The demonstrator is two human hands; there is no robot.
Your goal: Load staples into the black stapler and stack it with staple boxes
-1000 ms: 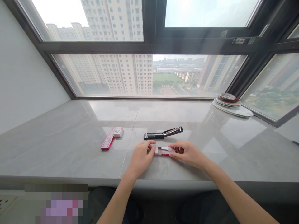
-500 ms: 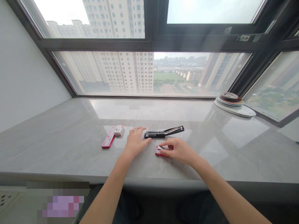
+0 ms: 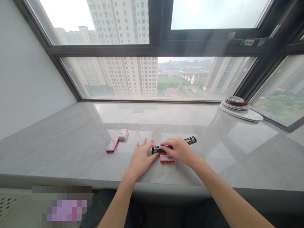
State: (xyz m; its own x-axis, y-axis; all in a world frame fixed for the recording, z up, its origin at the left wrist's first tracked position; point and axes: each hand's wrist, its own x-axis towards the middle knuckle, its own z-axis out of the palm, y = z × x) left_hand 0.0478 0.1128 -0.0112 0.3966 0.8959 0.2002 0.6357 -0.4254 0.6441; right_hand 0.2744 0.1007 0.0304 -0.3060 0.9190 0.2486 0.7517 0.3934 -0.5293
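Observation:
A black stapler (image 3: 156,150) lies on the stone sill with its top arm (image 3: 191,140) swung open toward the right. My left hand (image 3: 142,158) has thumb and index finger around the stapler's left end, its other fingers spread on the stone. Over the stapler's middle, my right hand (image 3: 181,151) is closed in a pinch, fingertips at the open channel. The small strip of staples in that pinch is mostly hidden by the fingers. Just in front of the stapler, partly beneath my right hand, lies a flat pink-and-white box (image 3: 167,158).
Left of my hands lie a flat pink box (image 3: 112,145) and a small white-and-pink box (image 3: 123,134), touching. A stack of plates (image 3: 239,109) stands at the back right corner by the window frame (image 3: 152,50). The sill's front edge (image 3: 166,187) runs near my forearms.
The stapler has been drawn nearer to me, with my left hand now at its end. My right hand has moved from the flat box up onto the stapler. The view has shifted slightly.

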